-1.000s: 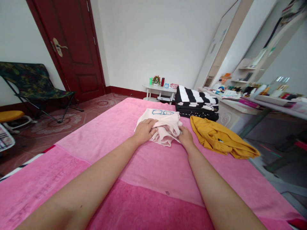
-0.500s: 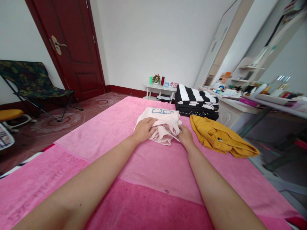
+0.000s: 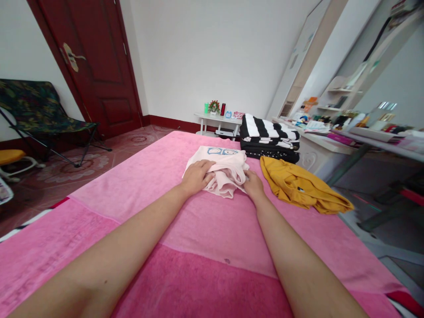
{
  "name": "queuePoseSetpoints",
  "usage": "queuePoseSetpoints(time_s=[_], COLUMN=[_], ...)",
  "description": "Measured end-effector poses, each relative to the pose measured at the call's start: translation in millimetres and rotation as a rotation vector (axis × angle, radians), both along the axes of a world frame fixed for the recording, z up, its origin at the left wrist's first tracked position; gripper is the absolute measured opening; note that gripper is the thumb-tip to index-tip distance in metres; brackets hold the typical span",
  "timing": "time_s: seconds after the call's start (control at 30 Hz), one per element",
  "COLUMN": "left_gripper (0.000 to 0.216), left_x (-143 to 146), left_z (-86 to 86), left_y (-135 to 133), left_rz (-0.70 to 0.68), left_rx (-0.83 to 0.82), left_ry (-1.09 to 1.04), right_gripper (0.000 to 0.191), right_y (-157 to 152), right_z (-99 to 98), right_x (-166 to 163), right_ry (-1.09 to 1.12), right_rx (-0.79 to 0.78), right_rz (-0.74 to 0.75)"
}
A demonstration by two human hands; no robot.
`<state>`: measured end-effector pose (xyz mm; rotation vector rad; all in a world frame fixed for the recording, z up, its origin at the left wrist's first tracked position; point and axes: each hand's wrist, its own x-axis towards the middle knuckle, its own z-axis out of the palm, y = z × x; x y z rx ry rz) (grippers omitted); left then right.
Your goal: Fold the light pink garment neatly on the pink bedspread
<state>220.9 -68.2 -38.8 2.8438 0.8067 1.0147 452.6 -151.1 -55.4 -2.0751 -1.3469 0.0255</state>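
A pale pink shirt (image 3: 221, 164) with a blue print near its far edge lies loosely folded on the pink cover (image 3: 132, 176). My left hand (image 3: 197, 176) rests on its left side, fingers stretched over the fabric and thumb apart beside the rumpled near folds. At the right edge, my right hand (image 3: 254, 184) is closed on the cloth; its fingertips are partly hidden. A crumpled mustard-yellow garment (image 3: 303, 185) lies to the right of my right hand, apart from it.
Behind the yellow garment is a stack of folded black-and-white striped and black cloth (image 3: 270, 134). A low white table (image 3: 217, 116) stands by the wall. On the right is a cluttered dressing table (image 3: 318, 142); a camouflage folding chair (image 3: 49, 110) and a red door (image 3: 96, 66) are on the left.
The view has shifted slightly, so everything sits a little further left and higher. Both hands keep their places on the pale pink shirt, which looks the same.
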Motion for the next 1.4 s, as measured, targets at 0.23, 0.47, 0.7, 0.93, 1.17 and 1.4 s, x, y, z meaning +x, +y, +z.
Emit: queuePoseSetpoints(time_s=[0.23, 0.47, 0.7, 0.93, 1.17, 1.4], left_gripper=[0.043, 0.042, 0.042, 0.043, 0.044, 0.044], left_x=[1.0, 0.5, 0.5, 0.0, 0.4, -0.2], left_z=[-0.5, -0.4, -0.1, 0.3, -0.6, -0.6], left_y=[0.6, -0.1, -0.9, -0.3, 1.0, 1.3], left_rz=[-0.004, 0.000, -0.004, -0.006, -0.007, 0.000], left_rx=[0.007, 0.001, 0.004, -0.023, -0.020, -0.003], left_ry=[0.010, 0.010, 0.010, -0.002, -0.002, 0.006], right_gripper=[0.035, 0.034, 0.034, 0.036, 0.036, 0.037], right_y=[2.2, 2.1, 0.7, 0.7, 0.9, -1.9], right_z=[-1.3, 0.1, 2.2, 2.3, 0.5, 3.3], right_x=[2.1, 1.2, -0.4, -0.4, 0.5, -2.4], right_ry=[-0.011, -0.003, 0.001, 0.004, -0.005, -0.010], right_rx=[-0.010, -0.021, -0.024, -0.029, -0.022, -0.013], right_rz=[0.007, 0.011, 0.004, -0.008, 0.003, 0.009])
